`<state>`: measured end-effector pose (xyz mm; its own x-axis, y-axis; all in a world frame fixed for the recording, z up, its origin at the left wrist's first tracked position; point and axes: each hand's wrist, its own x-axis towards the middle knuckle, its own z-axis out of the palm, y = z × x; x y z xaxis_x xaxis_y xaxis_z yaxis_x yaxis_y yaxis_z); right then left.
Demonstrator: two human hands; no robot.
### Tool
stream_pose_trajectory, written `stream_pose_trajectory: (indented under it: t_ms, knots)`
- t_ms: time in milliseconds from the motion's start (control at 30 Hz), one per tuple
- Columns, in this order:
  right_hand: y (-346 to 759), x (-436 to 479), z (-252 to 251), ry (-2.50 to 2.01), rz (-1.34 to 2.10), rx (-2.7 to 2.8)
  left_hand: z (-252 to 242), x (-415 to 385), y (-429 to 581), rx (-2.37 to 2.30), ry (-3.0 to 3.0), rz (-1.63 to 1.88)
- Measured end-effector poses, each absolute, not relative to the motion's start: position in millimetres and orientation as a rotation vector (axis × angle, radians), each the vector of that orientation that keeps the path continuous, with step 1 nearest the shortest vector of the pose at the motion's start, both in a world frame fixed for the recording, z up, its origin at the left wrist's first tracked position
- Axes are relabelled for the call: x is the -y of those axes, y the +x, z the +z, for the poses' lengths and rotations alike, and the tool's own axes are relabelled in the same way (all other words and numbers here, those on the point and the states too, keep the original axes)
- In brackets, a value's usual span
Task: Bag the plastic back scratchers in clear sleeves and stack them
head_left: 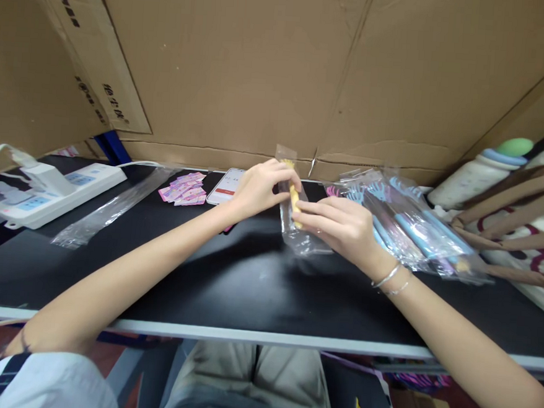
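Note:
My left hand pinches the upper part of a clear plastic bag that holds a small yellow item. My right hand grips the same bag lower down, fingers closed around it. Both hands meet above the middle of the black table. Two thin bracelets circle my right wrist.
A pile of bagged blue items lies at the right. Pink slips and a phone lie behind my left hand. A white power strip and an empty clear bag lie at the left. Cardboard walls the back; a tote bag stands far right.

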<state>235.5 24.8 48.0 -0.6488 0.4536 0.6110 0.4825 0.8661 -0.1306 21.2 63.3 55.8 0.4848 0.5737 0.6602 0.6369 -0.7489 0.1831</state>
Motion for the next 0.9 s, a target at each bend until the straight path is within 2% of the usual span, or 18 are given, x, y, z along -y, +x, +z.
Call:
stream_pose_trajectory:
  t_ms: [400, 733, 900]
  knots:
    - [225.3, -34.7, 19.7, -0.576, -0.496, 2.562, 7.4, -82.0, 20.0, 0.931, -2.614, -0.666]
    - [221.0, -36.5, 11.3, -0.624, -0.547, 2.672, 15.5, -73.0, 14.9, 0.9, -2.658, -0.401]
    - [221.9, -38.0, 10.4, -0.627, -0.453, 2.697, 24.5, -54.0, 2.9, 0.749, -2.653, -0.331]
